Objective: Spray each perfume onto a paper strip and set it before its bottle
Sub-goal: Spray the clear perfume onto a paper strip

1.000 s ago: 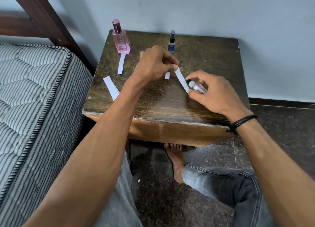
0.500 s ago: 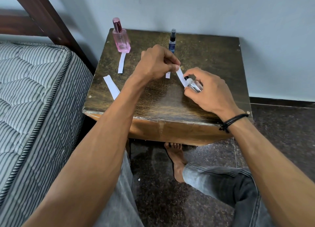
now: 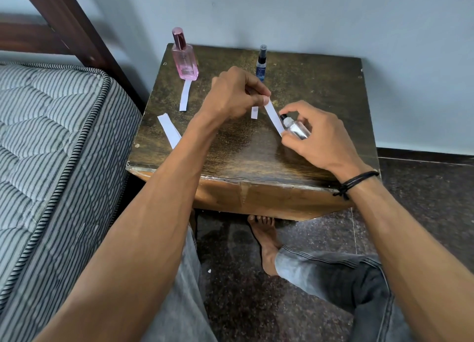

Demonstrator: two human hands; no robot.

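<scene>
bottle (image 3: 296, 128) nozzle beside pinched strip (image 3: 274, 116)

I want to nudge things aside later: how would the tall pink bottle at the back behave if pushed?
The pink bottle is tall and narrow with a long cap, so a push up high would probably tip it; low down it would likely slide on the glossy table. It looks like glass, so probably fragile, and heavy for its size.
</scene>
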